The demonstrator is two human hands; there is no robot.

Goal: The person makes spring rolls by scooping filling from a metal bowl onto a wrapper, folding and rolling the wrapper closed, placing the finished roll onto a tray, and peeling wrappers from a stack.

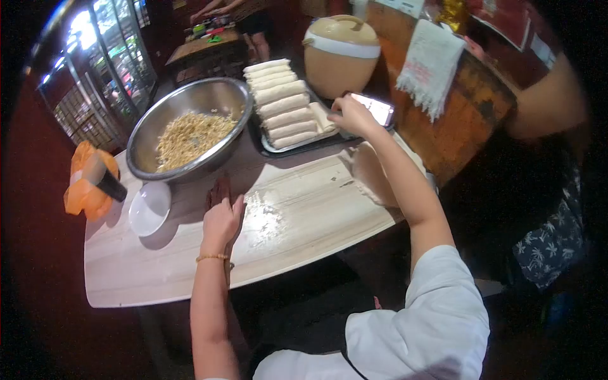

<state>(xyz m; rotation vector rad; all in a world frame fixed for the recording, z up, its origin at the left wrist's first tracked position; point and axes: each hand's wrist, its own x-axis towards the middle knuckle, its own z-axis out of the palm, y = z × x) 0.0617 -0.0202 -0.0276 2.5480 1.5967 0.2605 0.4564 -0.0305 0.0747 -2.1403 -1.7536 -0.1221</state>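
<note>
My left hand (221,221) rests on the pale table (291,209) between a white bowl and a shiny wet patch, thumb apart and fingers in shadow, holding nothing visible. My right hand (356,118) reaches over the right side of a tray (278,151), fingers slightly curled and apart, close to a pale roll (324,119) lying crosswise to the others. A row of several uncooked wrapped rolls (283,104) fills the tray. Just beyond my right hand is a phone (377,109) with a lit screen. Thin pale wrappers (372,174) lie partly under my right forearm.
A large metal basin (140,136) of chopped filling (190,140) stands at the back left. Nearby are the white bowl (149,208), an orange bag (85,190) and a dark cup (106,179). Behind stand a tan jug (341,60) and a hanging towel (432,63). Another person (250,19) stands further back.
</note>
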